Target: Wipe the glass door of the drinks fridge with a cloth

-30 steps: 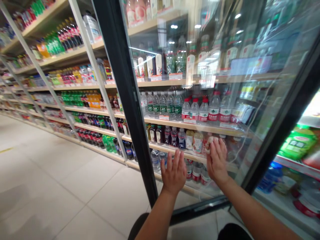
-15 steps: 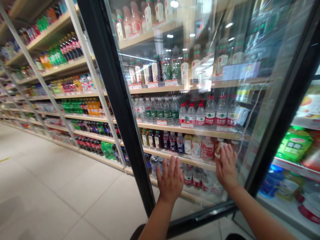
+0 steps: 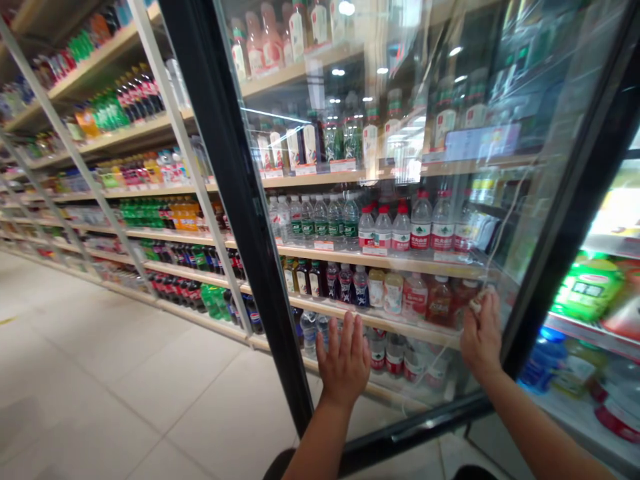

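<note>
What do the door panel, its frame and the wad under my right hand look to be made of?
Door panel: clear glass, glossy, with reflections on it; bottles show through. Frame: black, smooth, slight sheen, likely painted metal or plastic. Pale wad under the right hand: soft and crumpled, cloth or paper, too small to tell.

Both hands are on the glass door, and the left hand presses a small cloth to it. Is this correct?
No: the head view shows the right hand pressing the small cloth to the glass door; the left hand is bare.
</note>
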### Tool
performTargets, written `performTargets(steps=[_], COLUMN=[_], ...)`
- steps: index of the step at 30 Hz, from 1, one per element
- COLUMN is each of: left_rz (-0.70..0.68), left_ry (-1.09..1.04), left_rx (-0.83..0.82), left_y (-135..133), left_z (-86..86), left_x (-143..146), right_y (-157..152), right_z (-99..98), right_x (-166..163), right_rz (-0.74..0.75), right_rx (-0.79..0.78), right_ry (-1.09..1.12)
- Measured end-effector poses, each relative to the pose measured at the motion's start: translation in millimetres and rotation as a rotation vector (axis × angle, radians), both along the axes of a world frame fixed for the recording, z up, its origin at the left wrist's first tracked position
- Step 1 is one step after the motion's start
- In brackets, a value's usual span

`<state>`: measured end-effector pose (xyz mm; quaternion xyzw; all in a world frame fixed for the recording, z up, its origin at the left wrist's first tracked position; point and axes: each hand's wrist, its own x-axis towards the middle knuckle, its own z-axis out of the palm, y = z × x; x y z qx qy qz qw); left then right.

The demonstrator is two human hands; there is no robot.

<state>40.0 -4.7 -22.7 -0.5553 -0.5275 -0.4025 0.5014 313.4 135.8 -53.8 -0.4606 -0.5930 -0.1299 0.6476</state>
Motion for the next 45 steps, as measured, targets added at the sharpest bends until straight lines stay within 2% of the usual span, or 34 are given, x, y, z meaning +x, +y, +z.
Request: performTargets(steps=[3,5,7,10,12,17,19,21,24,26,30,33,35,37,41,43,45], left_rz=[-0.006,-0.014,-0.025,-0.04,-0.04,-0.04,-0.043,-0.052,-0.097,-0.156,-0.32,-0.412,-0.367,-0.276,-0.198,-0.182,-0.139], left_ry=[-0.008,-0.022,-0.037,-0.04,-0.03,-0.028,-0.029,-0.03,-0.041,-0.063,-0.06,0.054,0.09,0.06,-0.021,-0.031,-0.042], left_rx=[0.001,-0.003,0.002,0.021,0.019,0.006,0.005,0.005,0.007,0.016,0.056,-0.03,-0.07,-0.066,-0.057,-0.022,0.024], left_y=[1.0,2.5,4.3,5.7,5.1,2.8,3.0,3.1,0.4,-3.6,-11.3,-12.2,-11.0,-10.1,-11.5,-13.0,-14.2], left_z=[-0.8,-2.5,-4.8,-7.3,-7.5,-5.3,-5.1,-5.6,-6.5,-5.7,7.1,26.7,37.3,39.8,26.5,27.1,41.5], left_x=[-0.2,-0.1,0.0,-0.4,-1.0,-1.6,-1.5,-1.6,-1.5,-0.9,1.6,4.5,7.8,12.0,15.4,10.9,2.9], right_y=[8.7,6.4,-4.7,-27.3,-36.7,-39.6,-45.6,-57.7,-80.7,-93.7,-107.7,-106.3,-97.3,-81.7,-43.8,-30.6,-24.2], right_z=[37.6,57.3,59.9,48.0,51.3,106.2,113.1,101.8,74.1,66.1,77.5,82.4,76.6,64.5,32.4,19.9,13.1], right_x=[8.3,3.3,-12.2,-42.8,-58.1,-77.5,-90.7,-109.3,-138.1,-152.1,-159.5,-145.4,-128.9,-110.5,-85.4,-82.5,-83.7], right_rz=[-0.051,-0.05,0.001,0.095,0.121,0.124,0.136,0.157,0.238,0.317,0.507,0.582,0.529,0.37,0.031,-0.025,-0.039], right_rx=[-0.029,-0.003,0.038,0.105,0.146,0.231,0.268,0.275,0.229,0.196,0.163,0.167,0.166,0.164,0.215,0.246,0.267], right_ry=[0.145,0.14,0.033,-0.168,-0.222,-0.206,-0.234,-0.292,-0.447,-0.52,-0.498,-0.436,-0.423,-0.433,-0.534,-0.557,-0.543])
